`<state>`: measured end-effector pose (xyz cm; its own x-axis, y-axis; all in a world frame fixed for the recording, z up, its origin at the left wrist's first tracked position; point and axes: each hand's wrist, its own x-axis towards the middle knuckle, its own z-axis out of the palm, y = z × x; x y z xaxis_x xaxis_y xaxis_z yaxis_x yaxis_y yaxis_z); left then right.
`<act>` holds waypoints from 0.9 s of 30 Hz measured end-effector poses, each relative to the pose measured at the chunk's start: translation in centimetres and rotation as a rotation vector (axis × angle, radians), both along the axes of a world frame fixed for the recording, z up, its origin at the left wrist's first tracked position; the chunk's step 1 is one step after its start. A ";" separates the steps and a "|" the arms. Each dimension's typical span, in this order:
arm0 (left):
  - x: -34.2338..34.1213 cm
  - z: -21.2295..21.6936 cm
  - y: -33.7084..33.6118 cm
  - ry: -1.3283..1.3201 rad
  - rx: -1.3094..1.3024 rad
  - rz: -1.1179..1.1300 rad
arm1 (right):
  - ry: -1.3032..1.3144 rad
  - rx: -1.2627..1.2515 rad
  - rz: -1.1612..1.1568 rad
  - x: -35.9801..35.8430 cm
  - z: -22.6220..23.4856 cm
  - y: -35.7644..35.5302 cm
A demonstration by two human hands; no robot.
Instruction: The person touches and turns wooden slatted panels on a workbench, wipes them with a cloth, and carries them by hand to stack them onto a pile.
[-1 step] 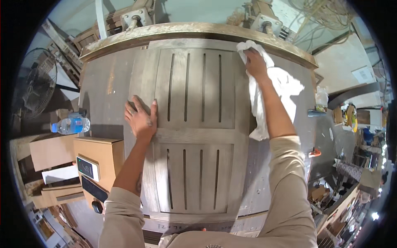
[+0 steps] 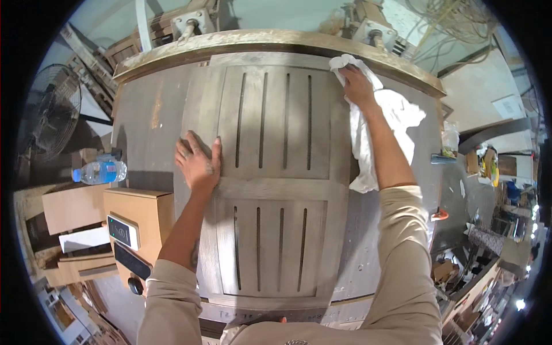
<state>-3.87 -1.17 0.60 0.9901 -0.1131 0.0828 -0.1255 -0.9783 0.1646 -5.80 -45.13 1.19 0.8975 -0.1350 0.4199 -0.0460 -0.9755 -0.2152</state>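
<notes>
A grey-brown wooden door panel (image 2: 276, 187) lies flat before me, with two recessed fields cut by several narrow dark slots. My left hand (image 2: 198, 161) rests on its left frame piece, fingers spread and holding nothing. At the panel's far right corner, my right hand (image 2: 357, 86) is closed on a bunched white cloth (image 2: 397, 115), pressing part of it against the wood. The rest of the cloth trails toward me over the right edge, partly covered by my right forearm. The fingertips of that hand are partly hidden in its folds.
Under the panel is a grey bench top (image 2: 144, 121), bounded at the far side by a worn wooden beam (image 2: 276, 39). A water bottle (image 2: 102, 172), a cardboard box (image 2: 155, 215) bearing electronic devices, and a fan (image 2: 54, 112) stand left. An orange-handled tool (image 2: 440, 214) lies right.
</notes>
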 end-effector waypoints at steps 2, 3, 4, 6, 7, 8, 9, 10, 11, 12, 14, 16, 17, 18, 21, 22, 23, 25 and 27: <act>-0.1 -0.1 1.1 -0.031 0.005 -0.009 | 0.116 -0.121 0.112 1.2 0.2 0.6; -0.1 -0.1 1.8 -0.036 0.021 -0.007 | 0.291 -0.046 0.066 1.3 0.5 1.7; -0.1 -0.1 1.5 -0.039 0.014 -0.020 | 0.287 -0.046 0.069 1.3 0.5 1.2; -0.1 0.0 1.3 -0.032 0.007 -0.019 | 0.207 -0.154 0.147 0.9 -0.4 -0.6; -0.1 0.0 1.4 -0.025 0.003 -0.015 | 0.202 -0.132 0.175 0.9 -0.4 -0.7; -0.1 0.0 1.4 -0.019 -0.002 -0.011 | 0.204 -0.128 0.179 0.9 -0.5 -0.9; -0.1 0.0 1.4 -0.017 0.001 -0.009 | 0.224 -0.134 0.196 1.0 -0.4 -1.3; -0.2 -0.1 1.2 -0.008 0.010 -0.008 | 0.246 -0.141 0.212 1.0 -0.3 -1.8; -0.2 -0.1 1.0 0.001 0.018 -0.007 | 0.223 -0.132 0.247 1.0 -0.1 -2.5; -0.2 -0.1 0.9 0.004 0.016 -0.007 | 0.226 -0.133 0.247 1.1 -0.2 -2.8; -0.1 0.0 1.0 -0.003 0.004 -0.011 | 0.209 -0.179 0.269 1.2 0.0 -2.7; 0.1 -0.1 1.2 -0.003 0.010 0.003 | 0.256 -0.184 0.275 1.4 0.4 -2.4; 0.4 0.0 1.3 -0.007 0.017 0.017 | 0.299 -0.228 0.205 1.2 0.5 -2.2; 0.3 0.1 1.4 -0.014 0.016 0.027 | 0.341 -0.272 0.136 1.0 0.8 -1.8; -0.1 0.4 1.0 0.039 0.011 0.049 | 0.371 -0.264 0.138 0.4 1.9 -2.2; 0.1 0.4 1.1 0.025 0.000 0.029 | 0.374 -0.240 0.144 0.3 2.5 -1.9; 0.1 0.5 1.2 0.011 -0.010 0.008 | 0.475 -0.268 0.111 0.4 3.1 -1.3; -0.1 0.6 1.2 0.034 -0.018 0.024 | 0.498 -0.305 0.125 0.5 3.8 -1.0; -0.1 0.8 1.0 0.054 -0.029 0.029 | 0.520 -0.344 0.126 0.6 4.3 -1.4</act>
